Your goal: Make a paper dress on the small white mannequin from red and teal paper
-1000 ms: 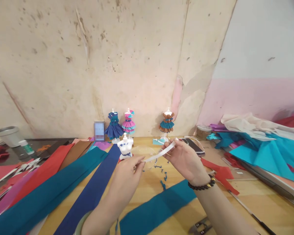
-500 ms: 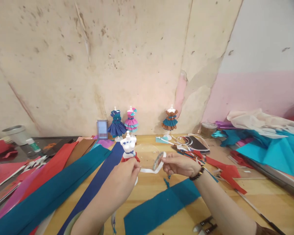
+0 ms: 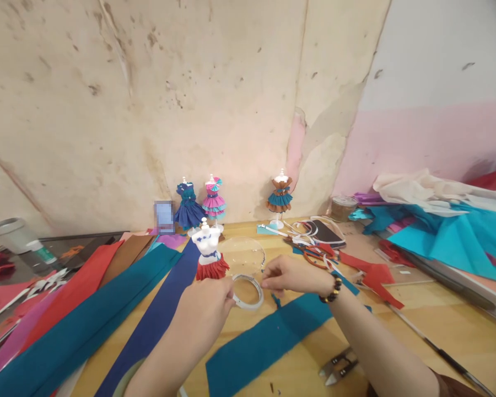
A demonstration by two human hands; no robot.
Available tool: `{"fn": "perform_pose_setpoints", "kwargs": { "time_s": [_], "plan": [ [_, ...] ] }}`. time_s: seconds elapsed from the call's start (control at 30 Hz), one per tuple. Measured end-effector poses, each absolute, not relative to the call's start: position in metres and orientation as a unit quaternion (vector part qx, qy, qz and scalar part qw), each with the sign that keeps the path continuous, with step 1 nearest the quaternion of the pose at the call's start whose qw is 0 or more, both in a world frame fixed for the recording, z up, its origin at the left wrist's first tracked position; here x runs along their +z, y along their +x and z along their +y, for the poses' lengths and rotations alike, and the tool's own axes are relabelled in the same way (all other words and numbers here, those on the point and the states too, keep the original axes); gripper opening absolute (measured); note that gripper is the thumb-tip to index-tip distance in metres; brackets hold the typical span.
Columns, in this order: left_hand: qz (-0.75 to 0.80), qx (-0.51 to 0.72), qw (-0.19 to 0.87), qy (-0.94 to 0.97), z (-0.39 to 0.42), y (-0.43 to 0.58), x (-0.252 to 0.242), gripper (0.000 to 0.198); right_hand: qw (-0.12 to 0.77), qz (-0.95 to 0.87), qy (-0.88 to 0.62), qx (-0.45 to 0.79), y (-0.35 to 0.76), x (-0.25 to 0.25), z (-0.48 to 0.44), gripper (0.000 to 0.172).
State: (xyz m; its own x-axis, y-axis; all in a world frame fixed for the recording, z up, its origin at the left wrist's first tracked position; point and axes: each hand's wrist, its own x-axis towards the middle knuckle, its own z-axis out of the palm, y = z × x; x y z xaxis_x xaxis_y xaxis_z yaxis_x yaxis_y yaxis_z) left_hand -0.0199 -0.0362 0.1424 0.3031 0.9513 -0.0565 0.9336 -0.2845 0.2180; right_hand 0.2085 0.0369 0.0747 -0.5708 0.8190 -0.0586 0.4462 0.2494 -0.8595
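My left hand (image 3: 209, 306) pinches the left edge of a narrow white roll of tape (image 3: 248, 305), which is tilted so its open ring faces me. At the roll's right edge is my right hand (image 3: 291, 274), its fingers bent together; whether they pinch the tape's end I cannot make out. Just behind my left hand stands a small white dress form (image 3: 205, 242) with a blue band at the waist and a red pleated skirt (image 3: 213, 268). A teal fabric strip (image 3: 268, 344) lies under and in front of my hands.
Three dressed mini forms, in blue (image 3: 188, 207), pink (image 3: 214, 201) and brown (image 3: 279, 196), stand along the wall. Long fabric strips (image 3: 91, 309) cover the left. Thread snips (image 3: 338, 365) lie near my right forearm. Scissors (image 3: 316, 256), cords and turquoise cloth (image 3: 450, 237) are at right.
The roll has passed from my right hand to my left and turned to face me. The white strip stretched between my hands no longer shows. The view has shifted slightly.
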Motion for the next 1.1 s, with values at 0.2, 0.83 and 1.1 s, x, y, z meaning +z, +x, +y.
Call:
{"fn": "perform_pose_setpoints", "kwargs": {
  "time_s": [0.2, 0.83, 1.1],
  "plan": [
    [0.564, 0.073, 0.094, 0.817, -0.036, -0.027, 0.139, 0.022, 0.288, -0.816, -0.320, 0.385, 0.159, 0.059, 0.028, 0.041],
    [0.594, 0.138, 0.070, 0.789, -0.036, -0.045, 0.157, 0.021, 0.393, -0.758, -0.357, 0.379, 0.159, 0.064, 0.026, 0.034],
    [0.606, 0.182, 0.088, 0.769, -0.033, -0.044, 0.148, 0.025, 0.454, -0.807, -0.374, 0.044, 0.152, 0.084, 0.008, 0.030]
  ]
}}
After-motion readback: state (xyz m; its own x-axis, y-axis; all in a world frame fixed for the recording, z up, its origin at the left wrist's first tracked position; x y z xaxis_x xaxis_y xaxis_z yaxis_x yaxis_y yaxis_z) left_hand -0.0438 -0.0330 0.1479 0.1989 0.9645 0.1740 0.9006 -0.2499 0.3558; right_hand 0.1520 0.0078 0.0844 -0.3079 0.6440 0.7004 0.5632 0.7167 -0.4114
